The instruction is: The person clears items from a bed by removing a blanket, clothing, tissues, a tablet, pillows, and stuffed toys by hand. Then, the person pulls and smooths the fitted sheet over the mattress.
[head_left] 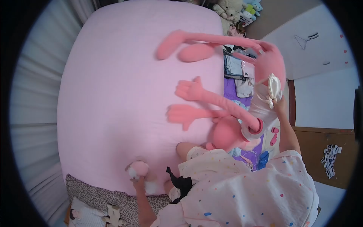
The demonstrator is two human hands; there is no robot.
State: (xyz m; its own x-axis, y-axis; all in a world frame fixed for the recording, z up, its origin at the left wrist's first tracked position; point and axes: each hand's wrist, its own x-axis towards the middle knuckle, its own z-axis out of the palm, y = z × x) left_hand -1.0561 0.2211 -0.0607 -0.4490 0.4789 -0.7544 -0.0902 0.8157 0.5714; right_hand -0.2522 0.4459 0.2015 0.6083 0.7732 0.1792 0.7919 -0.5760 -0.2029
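A large pink long-limbed plush toy [269, 64] in a white outfit hangs partly over the bed's right side. Its feet and mitten-like hands reach over the pink sheet, and its head [227, 132] points down near my knee. My right hand [280, 105] is closed on its white clothing, beside a cream satin bow [274, 87]. At lower left, my left hand [139, 182] grips a small white, brown and pink plush toy [138, 168], held over the sheet. Its fingers are partly hidden by the toy.
The pink-sheeted bed [124, 75] fills the middle, with a leopard-print edge [98, 193] at lower left. Folded clothes [234, 66] lie beside the bed on purple cloth [230, 89]. Pink slippers [274, 138] are on the floor. A teddy bear [228, 9] sits at the far end.
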